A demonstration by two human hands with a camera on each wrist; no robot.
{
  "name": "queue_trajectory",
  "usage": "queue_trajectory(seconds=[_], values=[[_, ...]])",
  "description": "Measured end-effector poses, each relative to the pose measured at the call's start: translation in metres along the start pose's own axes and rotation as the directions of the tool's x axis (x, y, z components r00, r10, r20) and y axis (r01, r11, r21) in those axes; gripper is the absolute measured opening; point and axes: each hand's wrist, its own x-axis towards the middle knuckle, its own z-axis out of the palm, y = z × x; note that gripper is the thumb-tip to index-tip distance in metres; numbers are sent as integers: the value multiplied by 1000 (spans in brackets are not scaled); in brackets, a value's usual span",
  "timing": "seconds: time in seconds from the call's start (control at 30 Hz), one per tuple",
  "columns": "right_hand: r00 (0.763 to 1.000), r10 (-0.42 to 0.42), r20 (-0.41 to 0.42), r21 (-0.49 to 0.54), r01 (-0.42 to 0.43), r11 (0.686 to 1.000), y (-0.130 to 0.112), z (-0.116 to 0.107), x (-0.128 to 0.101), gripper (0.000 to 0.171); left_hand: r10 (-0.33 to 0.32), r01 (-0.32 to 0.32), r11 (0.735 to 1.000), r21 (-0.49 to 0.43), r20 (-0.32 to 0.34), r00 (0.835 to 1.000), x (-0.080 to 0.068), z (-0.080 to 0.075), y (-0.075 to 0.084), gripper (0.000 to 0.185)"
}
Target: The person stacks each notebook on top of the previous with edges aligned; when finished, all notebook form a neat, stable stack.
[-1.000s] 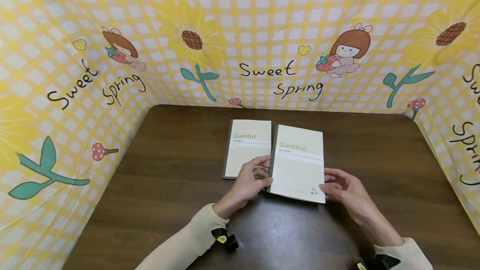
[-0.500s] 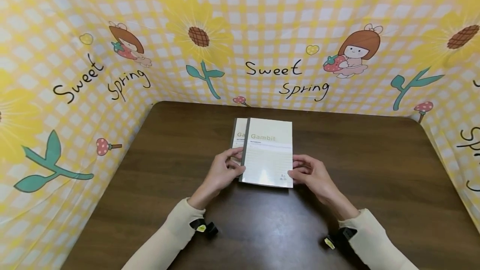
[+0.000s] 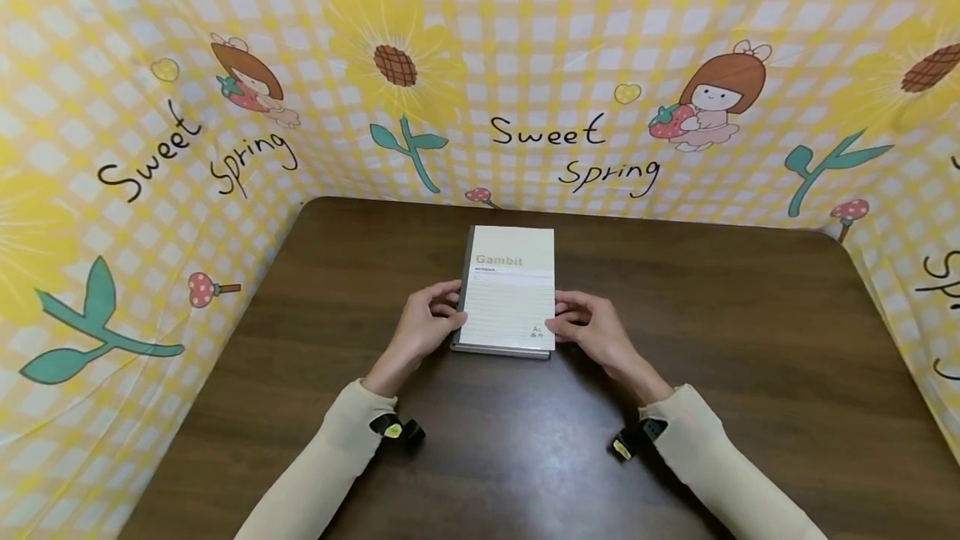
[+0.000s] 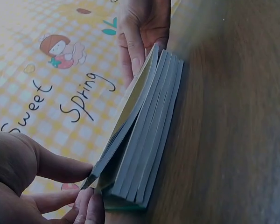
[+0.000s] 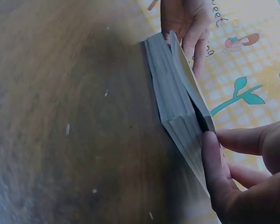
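Notebooks piled up mid-table, one hand on each side

The stack of notebooks (image 3: pixel 508 294) sits on the table (image 3: pixel 750 340), toward the back edge. Left hand (image 3: pixel 423 329) is at its left edge, right hand (image 3: pixel 592 332) at its right edge. The printed backdrop (image 3: pixel 540 65) stands behind and wraps both sides.
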Motion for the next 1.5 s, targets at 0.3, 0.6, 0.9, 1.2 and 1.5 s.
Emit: queue_trajectory(seconds=[0.3,0.6,0.9,1.2,1.5], values=[[993,-96,-72,-183,81,980,1,5,2,49,6,-7,1000,30,21,1000,5,-6,-1,54],[988,-129,-84,-290,100,952,1,8,-1,46,-15,12,996,83,37,999,4,-7,-4,56],[986,-138,-96,-314,102,944,3,12,-5,41,-37,34,997,75,38,999,3,-6,-9,56],[986,-129,-109,-275,94,957,4,14,-10,39,-16,14,997,72,35,999,2,-7,-11,56],[988,-115,-104,-255,86,963,5,13,-11,40,-6,3,998,64,47,999,2,-6,-14,55]])
